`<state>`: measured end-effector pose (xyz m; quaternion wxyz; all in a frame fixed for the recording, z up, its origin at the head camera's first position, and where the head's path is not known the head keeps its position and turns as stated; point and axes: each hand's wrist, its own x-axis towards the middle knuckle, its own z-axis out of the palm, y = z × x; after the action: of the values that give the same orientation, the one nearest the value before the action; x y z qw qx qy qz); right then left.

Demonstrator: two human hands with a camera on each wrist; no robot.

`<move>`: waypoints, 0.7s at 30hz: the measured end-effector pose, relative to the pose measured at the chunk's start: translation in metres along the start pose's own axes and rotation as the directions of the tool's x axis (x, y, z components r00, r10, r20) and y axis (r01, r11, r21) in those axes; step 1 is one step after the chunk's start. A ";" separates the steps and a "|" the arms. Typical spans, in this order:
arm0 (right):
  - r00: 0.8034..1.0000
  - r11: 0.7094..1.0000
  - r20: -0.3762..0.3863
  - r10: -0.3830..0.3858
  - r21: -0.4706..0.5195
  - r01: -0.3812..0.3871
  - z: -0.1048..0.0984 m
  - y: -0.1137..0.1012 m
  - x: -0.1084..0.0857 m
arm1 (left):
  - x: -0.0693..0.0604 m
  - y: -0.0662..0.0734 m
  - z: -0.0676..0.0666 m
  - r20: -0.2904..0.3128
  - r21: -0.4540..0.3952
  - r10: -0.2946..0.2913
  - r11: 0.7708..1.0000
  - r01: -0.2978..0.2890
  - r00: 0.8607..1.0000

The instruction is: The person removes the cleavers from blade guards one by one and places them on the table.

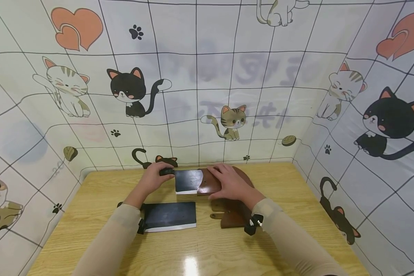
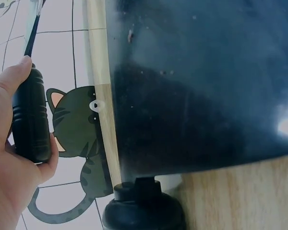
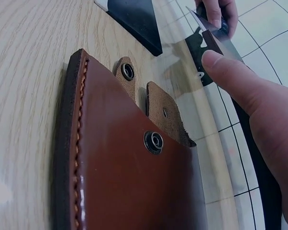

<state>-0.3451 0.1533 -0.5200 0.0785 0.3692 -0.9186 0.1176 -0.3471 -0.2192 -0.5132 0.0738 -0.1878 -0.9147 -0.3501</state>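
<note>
My left hand [image 1: 151, 179] grips the black handle [image 2: 31, 117] of a cleaver [image 1: 187, 181] at the back of the table. The cleaver's far part is inside a brown leather sheath [image 1: 207, 184], and the dark blade nearer the handle shows. On the right, my right hand [image 1: 230, 183] holds that sheath, its thumb along one face; its other fingers are partly hidden. A second, larger cleaver [image 1: 170, 215] lies on the table below my left hand. Below my right hand lies a second brown leather sheath [image 3: 127, 158], with its snap strap [image 3: 127, 74] folded out.
The light wood table [image 1: 196, 249] bears all these things. A cat-patterned, grid-lined sheet [image 1: 193, 76] rises as a wall at the back and both sides. Black wrist-worn devices [image 1: 251, 227] sit close above the table.
</note>
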 end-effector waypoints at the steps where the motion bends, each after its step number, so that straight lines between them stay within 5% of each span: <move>1: 1.000 1.000 0.002 0.002 0.000 -0.002 0.000 0.000 0.000 | 0.000 0.000 0.000 -0.001 0.010 0.005 1.000 -0.005 1.000; 21: 1.000 0.999 -0.007 -0.007 0.031 0.007 -0.003 0.003 -0.001 | -0.003 -0.004 0.001 -0.029 0.041 0.035 0.999 -0.034 0.999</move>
<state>-0.3463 0.1574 -0.5182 0.0764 0.3731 -0.9150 0.1331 -0.3463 -0.2220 -0.5169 0.0974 -0.1967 -0.9171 -0.3328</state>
